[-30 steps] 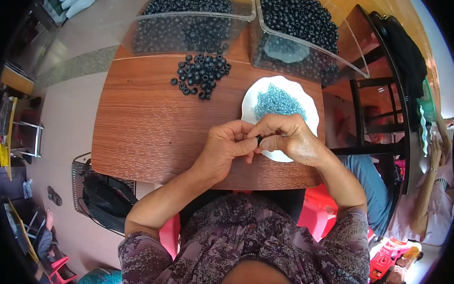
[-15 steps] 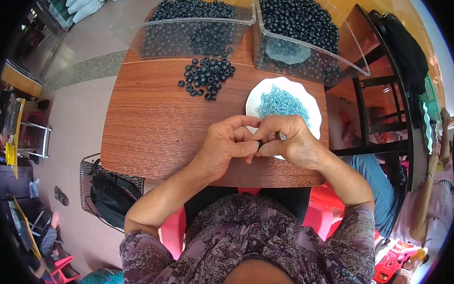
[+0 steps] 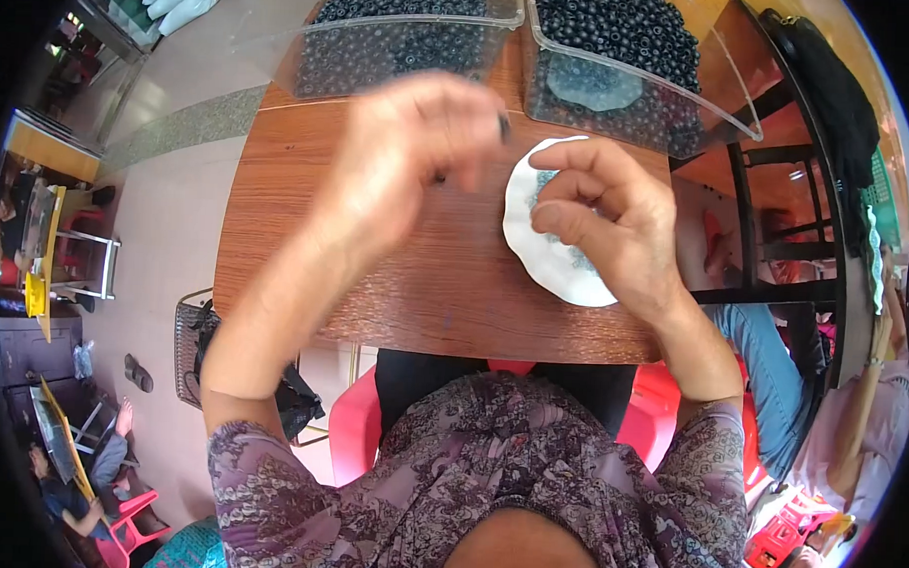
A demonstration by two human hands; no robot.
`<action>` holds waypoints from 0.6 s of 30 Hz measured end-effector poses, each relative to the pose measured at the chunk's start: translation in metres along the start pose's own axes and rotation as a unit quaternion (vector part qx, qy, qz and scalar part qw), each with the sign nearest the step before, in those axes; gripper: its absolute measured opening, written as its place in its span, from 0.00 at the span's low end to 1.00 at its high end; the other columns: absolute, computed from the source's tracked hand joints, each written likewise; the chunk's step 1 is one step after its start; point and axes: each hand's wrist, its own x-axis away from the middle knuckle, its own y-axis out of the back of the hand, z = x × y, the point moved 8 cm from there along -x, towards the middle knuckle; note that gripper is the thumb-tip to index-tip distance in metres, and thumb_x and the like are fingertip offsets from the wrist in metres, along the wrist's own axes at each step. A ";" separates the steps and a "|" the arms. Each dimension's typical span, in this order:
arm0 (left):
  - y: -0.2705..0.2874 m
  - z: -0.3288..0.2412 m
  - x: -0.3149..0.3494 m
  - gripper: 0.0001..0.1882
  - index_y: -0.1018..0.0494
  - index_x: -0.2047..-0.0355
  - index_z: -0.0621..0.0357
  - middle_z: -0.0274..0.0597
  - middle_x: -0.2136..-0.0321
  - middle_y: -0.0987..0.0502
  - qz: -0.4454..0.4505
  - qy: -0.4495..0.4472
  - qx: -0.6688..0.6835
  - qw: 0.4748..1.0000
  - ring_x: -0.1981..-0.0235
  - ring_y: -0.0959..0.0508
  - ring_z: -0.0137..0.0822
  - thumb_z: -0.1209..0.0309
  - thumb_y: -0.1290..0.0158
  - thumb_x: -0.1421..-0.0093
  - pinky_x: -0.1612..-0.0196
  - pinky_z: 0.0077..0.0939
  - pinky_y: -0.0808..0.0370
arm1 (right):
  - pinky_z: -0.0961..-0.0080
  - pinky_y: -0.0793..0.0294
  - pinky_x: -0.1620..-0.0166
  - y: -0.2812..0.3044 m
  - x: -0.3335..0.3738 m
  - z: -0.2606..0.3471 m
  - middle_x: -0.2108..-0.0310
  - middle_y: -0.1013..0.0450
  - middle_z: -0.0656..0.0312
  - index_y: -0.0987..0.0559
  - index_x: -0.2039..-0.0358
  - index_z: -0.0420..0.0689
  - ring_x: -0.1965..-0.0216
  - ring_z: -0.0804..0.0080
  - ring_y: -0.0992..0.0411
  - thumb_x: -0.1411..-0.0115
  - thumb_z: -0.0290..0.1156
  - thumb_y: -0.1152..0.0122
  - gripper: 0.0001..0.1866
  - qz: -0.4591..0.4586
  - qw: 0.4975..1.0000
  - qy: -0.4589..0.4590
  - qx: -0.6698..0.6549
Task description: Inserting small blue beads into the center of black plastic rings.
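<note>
My left hand (image 3: 409, 142), smeared by motion, is raised over the table's far half. A small black bead (image 3: 504, 129) shows at its fingertips. Beneath that hand the loose black beads on the table are mostly hidden; a dark bit shows below the fingers. My right hand (image 3: 617, 215) hovers over the white scalloped plate (image 3: 545, 265), thumb and index finger apart, holding nothing that I can see. Small light-blue beads (image 3: 583, 256) lie on the plate, largely covered by this hand.
Two clear plastic bins, left (image 3: 397, 57) and right (image 3: 617, 64), hold many black beads at the far edge of the wooden table (image 3: 444, 304). A dark metal frame (image 3: 777, 225) and a seated person's jeans (image 3: 762, 360) are at right. A wire basket (image 3: 190, 345) stands at left.
My hands have parted. The left swung up and left with a black bead at its fingertips; the right lifted slightly away to the right, its thumb and index finger spread.
</note>
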 end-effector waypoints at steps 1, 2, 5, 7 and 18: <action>0.014 -0.022 -0.014 0.12 0.26 0.64 0.65 0.41 0.75 0.24 -0.019 -0.058 -0.048 0.997 0.77 0.27 0.28 0.74 0.42 0.49 0.72 0.21 0.30 | 0.88 0.35 0.70 0.001 0.001 0.001 0.74 0.27 0.63 0.30 0.56 0.35 0.72 0.83 0.31 0.49 0.16 0.42 0.18 0.004 1.000 0.000 -0.004; 0.033 -0.045 -0.030 0.13 0.26 0.63 0.63 0.40 0.74 0.23 -0.068 -0.146 -0.159 0.974 0.77 0.27 0.28 0.73 0.42 0.49 0.70 0.22 0.29 | 0.88 0.35 0.70 0.003 0.002 0.000 0.74 0.27 0.63 0.29 0.56 0.35 0.72 0.83 0.31 0.48 0.17 0.43 0.17 0.003 1.000 -0.008 -0.023; 0.059 -0.100 -0.066 0.19 0.30 0.59 0.66 0.49 0.66 0.23 -0.176 -0.196 -0.394 0.880 0.64 0.23 0.42 0.80 0.46 0.54 0.60 0.30 0.28 | 0.88 0.35 0.71 0.001 0.006 -0.007 0.74 0.27 0.62 0.29 0.57 0.34 0.73 0.83 0.31 0.47 0.17 0.44 0.15 0.003 0.998 -0.031 -0.063; 0.078 -0.108 -0.069 0.20 0.30 0.59 0.66 0.50 0.65 0.23 -0.244 -0.308 -0.523 0.756 0.63 0.24 0.43 0.80 0.45 0.55 0.60 0.31 0.28 | 0.88 0.36 0.72 0.004 0.008 -0.015 0.74 0.27 0.62 0.28 0.58 0.34 0.73 0.83 0.30 0.47 0.18 0.44 0.14 0.018 0.999 -0.036 -0.008; 0.114 0.036 0.001 0.15 0.23 0.65 0.56 0.38 0.72 0.24 -0.133 -0.112 -0.521 0.836 0.71 0.26 0.30 0.78 0.41 0.56 0.64 0.26 0.26 | 0.88 0.35 0.73 0.023 0.021 -0.054 0.76 0.27 0.64 0.25 0.63 0.37 0.74 0.83 0.29 0.46 0.21 0.41 0.09 0.003 0.993 -0.106 -0.058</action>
